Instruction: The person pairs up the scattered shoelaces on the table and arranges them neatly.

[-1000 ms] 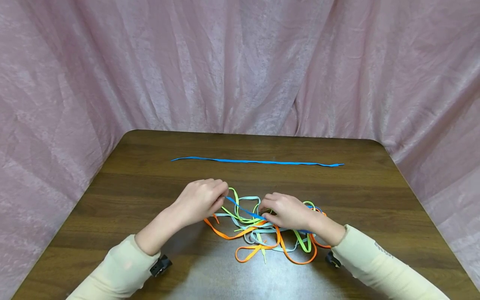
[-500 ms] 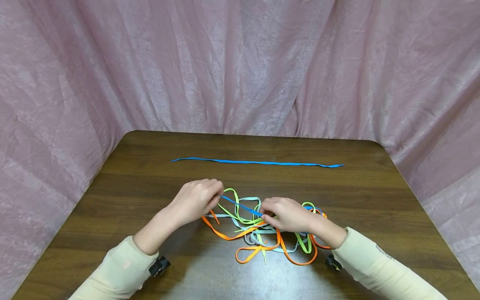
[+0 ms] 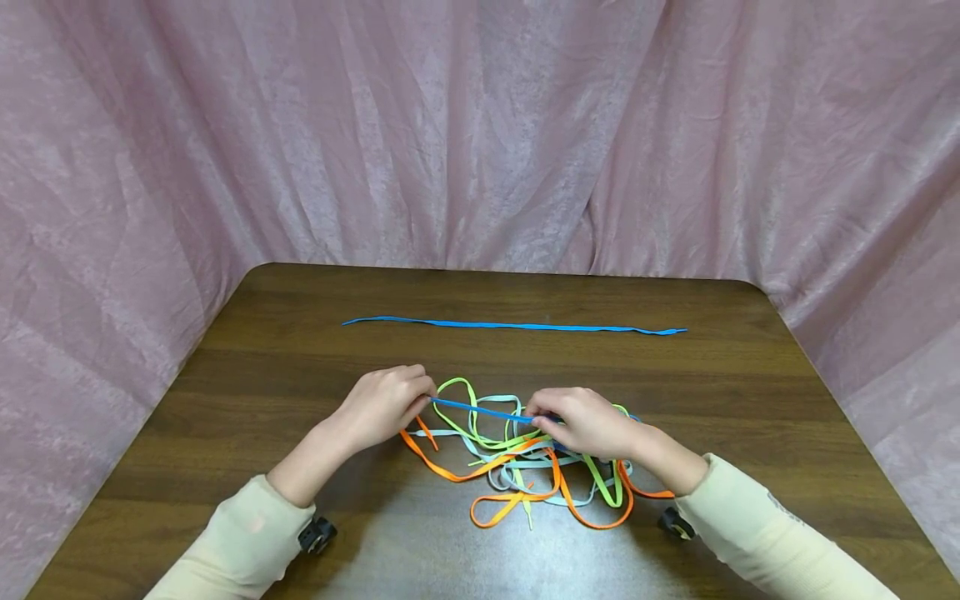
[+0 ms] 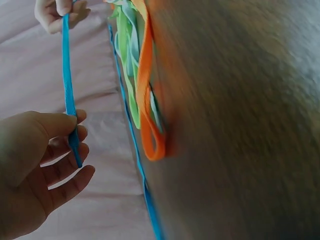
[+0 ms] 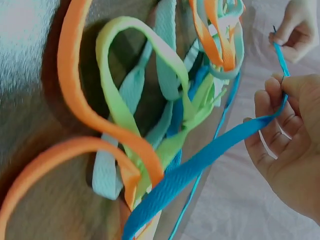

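A blue shoelace is stretched between my two hands above a tangle of laces. My left hand pinches it close to one end; in the left wrist view the lace's tip sticks out past the thumb and finger. My right hand pinches the same lace further along, and in the right wrist view the rest of the blue lace runs down from that hand toward the pile. Below lie orange, yellow-green and pale blue laces, looped over each other. Parts of the pile are hidden under the right hand.
A second blue shoelace lies nearly straight across the far part of the brown wooden table. A pink curtain hangs behind the table and along its sides.
My left hand has drawn the blue lace leftward, while my right hand has shifted slightly up and right. The span between them is longer and straighter.
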The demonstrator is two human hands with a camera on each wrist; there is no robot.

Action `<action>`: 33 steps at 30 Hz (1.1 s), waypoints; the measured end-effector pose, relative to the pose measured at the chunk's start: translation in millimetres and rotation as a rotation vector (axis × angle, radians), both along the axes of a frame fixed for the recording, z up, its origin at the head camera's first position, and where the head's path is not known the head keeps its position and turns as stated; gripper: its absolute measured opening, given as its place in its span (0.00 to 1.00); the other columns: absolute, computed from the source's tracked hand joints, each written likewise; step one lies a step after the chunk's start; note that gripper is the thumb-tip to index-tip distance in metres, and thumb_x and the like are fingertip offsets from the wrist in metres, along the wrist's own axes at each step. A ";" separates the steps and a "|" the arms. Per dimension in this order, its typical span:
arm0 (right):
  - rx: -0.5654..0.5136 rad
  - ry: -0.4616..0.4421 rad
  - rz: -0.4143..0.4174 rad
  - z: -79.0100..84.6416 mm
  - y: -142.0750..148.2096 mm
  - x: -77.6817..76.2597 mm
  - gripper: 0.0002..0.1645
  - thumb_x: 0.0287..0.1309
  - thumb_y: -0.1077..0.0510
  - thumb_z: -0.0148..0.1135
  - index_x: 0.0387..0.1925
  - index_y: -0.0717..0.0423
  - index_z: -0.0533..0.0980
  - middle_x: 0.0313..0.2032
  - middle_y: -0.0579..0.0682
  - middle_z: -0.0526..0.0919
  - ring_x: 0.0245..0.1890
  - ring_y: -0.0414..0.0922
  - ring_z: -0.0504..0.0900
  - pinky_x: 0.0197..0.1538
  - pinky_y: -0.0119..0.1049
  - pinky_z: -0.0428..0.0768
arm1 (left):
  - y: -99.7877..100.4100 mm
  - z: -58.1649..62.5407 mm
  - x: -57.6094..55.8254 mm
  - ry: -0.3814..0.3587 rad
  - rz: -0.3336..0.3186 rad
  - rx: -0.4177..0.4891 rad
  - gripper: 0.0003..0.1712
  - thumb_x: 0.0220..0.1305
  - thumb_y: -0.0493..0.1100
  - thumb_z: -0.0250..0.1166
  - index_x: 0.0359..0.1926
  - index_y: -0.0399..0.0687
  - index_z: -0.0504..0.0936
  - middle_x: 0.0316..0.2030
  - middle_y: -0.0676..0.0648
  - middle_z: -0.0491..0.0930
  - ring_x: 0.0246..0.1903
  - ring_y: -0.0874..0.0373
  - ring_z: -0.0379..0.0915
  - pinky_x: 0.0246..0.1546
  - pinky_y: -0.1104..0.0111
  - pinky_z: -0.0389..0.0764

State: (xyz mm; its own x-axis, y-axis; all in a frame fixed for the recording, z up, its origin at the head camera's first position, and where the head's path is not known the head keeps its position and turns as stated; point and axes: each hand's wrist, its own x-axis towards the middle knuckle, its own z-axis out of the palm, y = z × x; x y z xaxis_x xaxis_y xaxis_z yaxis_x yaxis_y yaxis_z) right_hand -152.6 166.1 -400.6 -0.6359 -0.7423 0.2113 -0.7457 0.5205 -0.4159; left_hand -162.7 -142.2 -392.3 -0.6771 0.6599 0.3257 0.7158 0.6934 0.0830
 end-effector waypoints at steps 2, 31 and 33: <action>-0.005 0.008 -0.005 1.3 3.3 -0.7 0.03 0.59 0.60 0.57 0.34 0.50 0.77 0.32 0.38 0.79 0.28 0.30 0.72 0.33 0.27 0.73 | -3.1 -2.3 -0.9 -0.016 0.011 0.001 0.05 0.52 0.37 0.66 0.29 0.52 0.81 0.26 0.58 0.73 0.23 0.65 0.70 0.20 0.73 0.71; -0.078 0.057 -0.140 6.3 70.6 -5.4 0.08 0.55 0.68 0.58 0.30 0.52 0.77 0.25 0.40 0.78 0.20 0.29 0.67 0.23 0.24 0.67 | -65.9 -9.0 -13.6 -0.090 0.235 0.012 0.04 0.56 0.38 0.61 0.28 0.54 0.77 0.24 0.59 0.70 0.20 0.63 0.66 0.18 0.69 0.67; -0.079 0.063 -0.157 7.3 74.6 -4.3 0.09 0.54 0.68 0.59 0.30 0.50 0.77 0.24 0.39 0.77 0.19 0.28 0.65 0.23 0.24 0.67 | -70.1 -8.2 -13.7 -0.088 0.248 0.015 0.04 0.55 0.38 0.62 0.28 0.53 0.78 0.24 0.58 0.70 0.20 0.63 0.66 0.19 0.68 0.68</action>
